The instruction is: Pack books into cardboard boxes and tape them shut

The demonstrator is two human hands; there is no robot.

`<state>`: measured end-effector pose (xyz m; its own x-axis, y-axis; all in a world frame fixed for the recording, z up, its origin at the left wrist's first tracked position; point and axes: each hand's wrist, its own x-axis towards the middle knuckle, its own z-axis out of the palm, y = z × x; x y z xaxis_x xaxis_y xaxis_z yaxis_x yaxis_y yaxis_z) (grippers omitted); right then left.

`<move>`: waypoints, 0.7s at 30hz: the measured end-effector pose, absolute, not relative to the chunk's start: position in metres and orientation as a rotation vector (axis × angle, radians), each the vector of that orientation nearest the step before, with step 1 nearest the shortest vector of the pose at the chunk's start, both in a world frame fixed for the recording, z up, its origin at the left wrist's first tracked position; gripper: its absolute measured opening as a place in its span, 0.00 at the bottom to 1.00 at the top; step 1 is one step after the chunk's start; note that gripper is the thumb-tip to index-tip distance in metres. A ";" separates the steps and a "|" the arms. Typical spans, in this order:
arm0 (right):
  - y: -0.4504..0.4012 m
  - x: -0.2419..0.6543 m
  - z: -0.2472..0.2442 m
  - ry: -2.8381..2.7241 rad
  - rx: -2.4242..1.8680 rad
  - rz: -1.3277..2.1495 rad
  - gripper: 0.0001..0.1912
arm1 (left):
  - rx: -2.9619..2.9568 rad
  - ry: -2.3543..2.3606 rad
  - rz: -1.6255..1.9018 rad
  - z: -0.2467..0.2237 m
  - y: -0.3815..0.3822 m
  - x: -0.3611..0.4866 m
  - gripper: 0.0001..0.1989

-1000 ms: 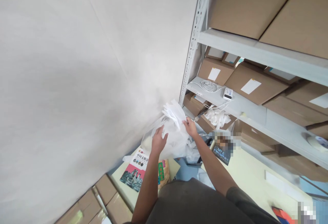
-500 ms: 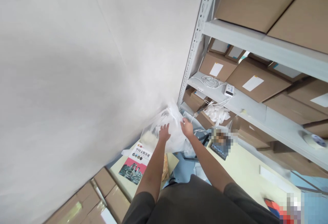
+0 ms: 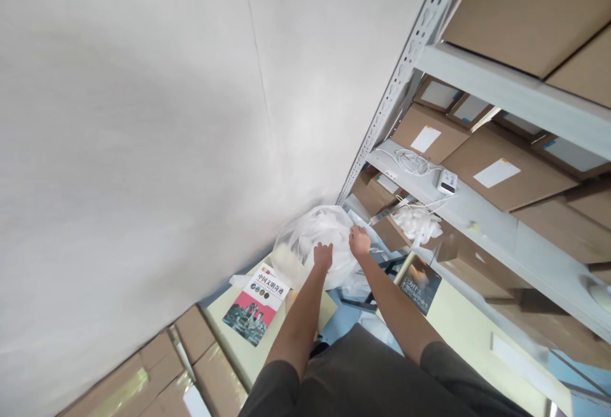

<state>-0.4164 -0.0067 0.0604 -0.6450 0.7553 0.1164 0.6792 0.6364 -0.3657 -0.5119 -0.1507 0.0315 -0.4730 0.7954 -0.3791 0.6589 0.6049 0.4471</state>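
A translucent white plastic bag [image 3: 312, 221] stands in the corner by the wall, its mouth spread wide, with white, soft-looking scraps [image 3: 329, 229] inside. My left hand [image 3: 323, 256] is closed on the near side of the bag, fingers curled over the plastic. On the bag's right edge, my right hand [image 3: 359, 241] pinches the film. Part of the bag's lower side lies behind my forearms. Left of the bag, a book with a pink and green cover [image 3: 255, 305] rests on a pale yellow surface.
A metal shelf [image 3: 482, 200] with cardboard boxes [image 3: 518, 165] runs along the right. It carries a coiled white cable [image 3: 413, 161] and a white power strip [image 3: 447, 181]. A dark book [image 3: 420, 284] lies on the pale table [image 3: 470, 321]. Taped cartons [image 3: 193, 340] stand lower left.
The bag's mouth has spread wider and its white contents show more. My left hand's fingers have gone from spread to curled. The view has shifted, so the shelf sits farther right.
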 end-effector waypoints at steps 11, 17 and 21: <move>0.003 -0.412 0.082 -2.566 -1.158 0.387 0.13 | 0.606 2.434 1.042 0.041 -0.271 -0.543 0.17; -0.008 -0.418 0.079 -2.525 -1.282 0.483 0.14 | 0.492 2.212 1.653 0.090 -0.319 -0.559 0.26; -0.014 -0.418 0.077 -2.557 -1.330 0.624 0.16 | 0.418 2.223 1.742 0.123 -0.334 -0.571 0.27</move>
